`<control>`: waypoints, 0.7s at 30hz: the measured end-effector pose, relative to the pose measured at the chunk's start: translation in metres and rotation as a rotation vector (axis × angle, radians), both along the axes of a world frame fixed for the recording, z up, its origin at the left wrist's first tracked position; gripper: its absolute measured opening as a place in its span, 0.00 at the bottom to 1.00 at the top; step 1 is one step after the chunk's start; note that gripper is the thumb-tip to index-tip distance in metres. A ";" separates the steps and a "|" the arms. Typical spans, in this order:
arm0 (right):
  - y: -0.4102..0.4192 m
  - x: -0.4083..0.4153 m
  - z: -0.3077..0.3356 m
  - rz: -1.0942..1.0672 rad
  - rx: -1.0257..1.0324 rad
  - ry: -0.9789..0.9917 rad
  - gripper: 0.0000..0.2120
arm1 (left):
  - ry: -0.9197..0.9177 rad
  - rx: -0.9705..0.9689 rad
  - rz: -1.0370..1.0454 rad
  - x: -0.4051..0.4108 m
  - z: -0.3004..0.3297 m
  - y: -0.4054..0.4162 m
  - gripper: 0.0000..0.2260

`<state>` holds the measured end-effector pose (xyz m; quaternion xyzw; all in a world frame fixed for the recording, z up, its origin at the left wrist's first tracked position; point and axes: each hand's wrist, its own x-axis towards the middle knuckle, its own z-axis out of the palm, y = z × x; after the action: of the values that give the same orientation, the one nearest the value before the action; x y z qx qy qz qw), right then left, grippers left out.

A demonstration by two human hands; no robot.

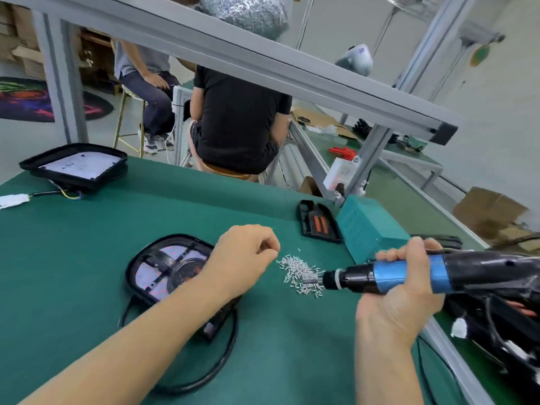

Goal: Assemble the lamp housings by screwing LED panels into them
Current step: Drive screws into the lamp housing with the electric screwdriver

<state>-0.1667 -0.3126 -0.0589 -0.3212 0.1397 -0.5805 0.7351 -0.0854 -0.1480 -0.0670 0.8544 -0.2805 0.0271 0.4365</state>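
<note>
Green bench mat (pixel 87 252), one lamp housing (pixel 172 267) mid-assembly, another (pixel 74 166) set aside, panel in.
Left hand (pixel 245 258) curled at screw pile (pixel 301 273), pinch unclear; right hand (pixel 406 287) gripping electric screwdriver (pixel 409 273); screwing apparently unfinished.

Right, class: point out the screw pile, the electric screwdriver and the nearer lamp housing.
screw pile (pixel 301 274), head view, middle of the heap.
electric screwdriver (pixel 393 276), head view, blue grip section.
nearer lamp housing (pixel 163 266), head view, black bracket over the panel.
</note>
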 end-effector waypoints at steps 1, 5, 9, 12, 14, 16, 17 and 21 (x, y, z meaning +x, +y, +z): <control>-0.001 -0.004 -0.002 -0.044 -0.012 -0.018 0.09 | 0.001 0.040 -0.036 -0.005 -0.003 -0.017 0.05; -0.016 -0.017 -0.009 -0.036 -0.065 0.027 0.13 | 0.022 0.213 -0.048 -0.024 -0.032 -0.068 0.07; -0.026 -0.020 -0.014 -0.041 -0.063 0.085 0.11 | 0.055 0.307 0.049 -0.027 -0.063 -0.075 0.07; -0.028 -0.019 -0.017 -0.025 -0.069 0.102 0.11 | 0.074 0.319 0.120 -0.024 -0.072 -0.072 0.05; -0.030 -0.017 -0.019 -0.009 -0.066 0.107 0.11 | 0.096 0.309 0.134 -0.023 -0.072 -0.071 0.05; -0.029 -0.014 -0.022 0.025 -0.065 0.116 0.11 | 0.136 0.296 0.143 -0.022 -0.071 -0.071 0.05; -0.030 -0.013 -0.023 0.037 -0.054 0.113 0.11 | 0.154 0.293 0.147 -0.022 -0.071 -0.072 0.06; -0.031 -0.012 -0.025 0.064 0.010 0.088 0.11 | 0.217 0.215 0.122 -0.023 -0.069 -0.071 0.09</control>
<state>-0.1784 -0.3440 -0.0837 -0.3469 0.1644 -0.5412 0.7481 -0.1083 -0.2186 -0.1363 0.9096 -0.1806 -0.0690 0.3677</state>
